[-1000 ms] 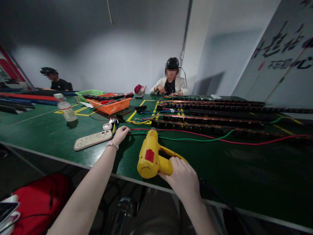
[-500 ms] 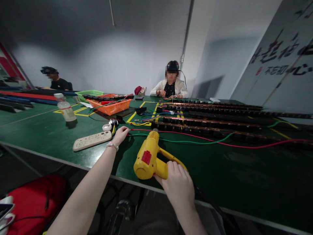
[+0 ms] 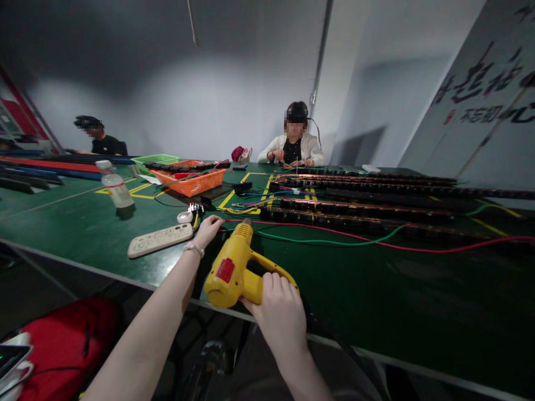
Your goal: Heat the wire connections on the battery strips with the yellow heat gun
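From the head camera, the person's right hand (image 3: 276,312) has its grip closed around the handle of a yellow heat gun (image 3: 232,267). The gun is lifted over the near edge of the green surface (image 3: 83,223), its nozzle tilted away from the person toward the left hand (image 3: 208,229). That hand lies fingers down on the surface, right where a red wire (image 3: 376,242) and a green wire (image 3: 334,240) end. Whether its grip pinches the wire ends or only rests on them cannot be told.

As a judgement, the work is at an early point. The tool is in hand and aimed and the wire ends are gathered, but the nozzle sits short of them.

Just left of the left hand lie a pale remote control (image 3: 160,239) and a small white roll (image 3: 184,216). Farther off stand a plastic bottle (image 3: 116,189) and an orange basket (image 3: 192,181). Long dark strips (image 3: 368,209) run off to the right. A co-worker (image 3: 295,147) sits across the surface, hands busy there.
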{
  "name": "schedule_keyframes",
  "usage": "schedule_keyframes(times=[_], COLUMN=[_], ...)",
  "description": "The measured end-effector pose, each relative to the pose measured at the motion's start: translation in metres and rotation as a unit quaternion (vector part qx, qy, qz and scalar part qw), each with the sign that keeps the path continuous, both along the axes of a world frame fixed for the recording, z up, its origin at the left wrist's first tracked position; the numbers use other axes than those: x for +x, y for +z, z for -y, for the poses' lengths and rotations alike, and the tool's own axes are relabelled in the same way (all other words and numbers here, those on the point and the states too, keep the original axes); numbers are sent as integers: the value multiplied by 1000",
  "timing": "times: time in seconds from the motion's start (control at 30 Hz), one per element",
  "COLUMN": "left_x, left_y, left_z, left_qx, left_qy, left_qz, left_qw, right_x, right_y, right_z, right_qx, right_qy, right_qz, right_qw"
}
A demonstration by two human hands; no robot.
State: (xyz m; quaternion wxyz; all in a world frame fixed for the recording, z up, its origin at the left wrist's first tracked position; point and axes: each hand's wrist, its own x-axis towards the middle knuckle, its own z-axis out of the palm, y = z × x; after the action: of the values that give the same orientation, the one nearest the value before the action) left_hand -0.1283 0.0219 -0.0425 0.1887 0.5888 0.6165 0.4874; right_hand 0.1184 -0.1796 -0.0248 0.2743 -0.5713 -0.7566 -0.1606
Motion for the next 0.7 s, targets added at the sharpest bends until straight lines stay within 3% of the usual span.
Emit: schedule_keyframes(times=[0.37, 0.7], left_x=[10, 9], left_y=[20, 16], left_z=[26, 20], left_qx=[-15, -15], left_qy=[-29, -38], left_qz=[18, 12], left_qw=[999, 999], right_x=[-33, -11], right_y=[-1, 1], right_z=[-8, -17], right_qx=[9, -27], right_qy=[51, 86], right_qz=[-21, -25], right_qw=[998, 996])
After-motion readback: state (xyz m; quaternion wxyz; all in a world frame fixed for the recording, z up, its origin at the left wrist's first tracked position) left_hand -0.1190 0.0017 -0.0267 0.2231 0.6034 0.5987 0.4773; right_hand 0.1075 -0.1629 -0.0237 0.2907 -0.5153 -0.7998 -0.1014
